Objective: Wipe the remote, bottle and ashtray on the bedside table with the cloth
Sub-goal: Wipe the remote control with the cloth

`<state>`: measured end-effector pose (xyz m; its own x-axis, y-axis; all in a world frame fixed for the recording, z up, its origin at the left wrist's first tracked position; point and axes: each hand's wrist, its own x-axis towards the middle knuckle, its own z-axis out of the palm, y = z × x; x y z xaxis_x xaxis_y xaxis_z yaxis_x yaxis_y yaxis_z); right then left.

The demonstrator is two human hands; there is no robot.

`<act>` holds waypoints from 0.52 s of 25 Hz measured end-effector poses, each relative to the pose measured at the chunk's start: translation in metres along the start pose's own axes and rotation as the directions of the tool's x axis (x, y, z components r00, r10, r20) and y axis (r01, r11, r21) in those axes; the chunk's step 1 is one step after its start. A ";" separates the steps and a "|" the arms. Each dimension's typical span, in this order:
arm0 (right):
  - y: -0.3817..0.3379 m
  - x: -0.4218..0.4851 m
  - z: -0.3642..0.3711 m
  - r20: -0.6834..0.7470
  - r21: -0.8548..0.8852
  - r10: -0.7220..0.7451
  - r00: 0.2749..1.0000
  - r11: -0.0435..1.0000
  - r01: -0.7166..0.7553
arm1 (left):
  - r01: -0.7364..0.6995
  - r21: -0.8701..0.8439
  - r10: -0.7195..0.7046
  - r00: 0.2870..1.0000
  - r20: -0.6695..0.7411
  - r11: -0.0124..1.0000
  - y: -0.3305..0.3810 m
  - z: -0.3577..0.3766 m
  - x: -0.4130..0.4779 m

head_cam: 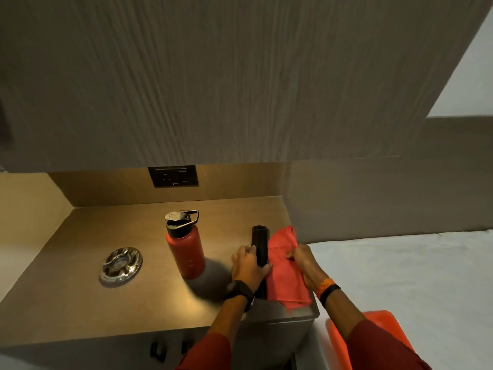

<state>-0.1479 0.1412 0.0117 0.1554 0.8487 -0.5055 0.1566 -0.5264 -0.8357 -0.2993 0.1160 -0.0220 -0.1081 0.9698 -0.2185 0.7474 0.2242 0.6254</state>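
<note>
A long black remote (260, 243) is gripped around its middle by my left hand (249, 265), near the right side of the bedside table (80, 303). My right hand (304, 260) pinches a red cloth (286, 276) that lies against the remote's right side and hangs over the table's right edge. A red bottle (186, 252) with a black flip cap stands upright just left of my left hand. A round steel ashtray (120, 265) lies further left on the tabletop.
A dark socket plate (173, 176) is set in the back panel above the table. A white bed (413, 276) lies to the right. An orange object (373, 319) sits at the bed's near edge beside my right arm. Drawer handles (157, 349) show below the table front.
</note>
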 end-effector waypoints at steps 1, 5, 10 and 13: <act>-0.001 0.004 0.004 0.036 0.014 0.005 0.999 1.000 -0.005 | 0.002 0.087 0.002 0.999 -0.036 0.996 0.005 0.002 0.001; 0.000 0.006 0.005 0.084 0.182 0.057 0.995 0.981 -0.072 | 0.070 0.084 -0.063 0.995 -0.079 0.994 0.011 -0.008 0.008; 0.007 -0.001 -0.002 0.094 0.268 0.085 0.992 0.957 -0.108 | 0.121 -0.175 -0.140 0.985 -0.101 0.977 0.013 -0.018 0.003; 0.010 -0.004 -0.004 0.075 0.258 0.070 0.995 0.962 -0.087 | 0.070 -0.204 -0.098 0.986 -0.135 0.976 0.009 -0.013 -0.006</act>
<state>-0.1434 0.1325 0.0064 0.0922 0.8111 -0.5776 -0.1150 -0.5675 -0.8153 -0.3006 0.1133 -0.0055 -0.2685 0.9471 -0.1760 0.5885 0.3059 0.7483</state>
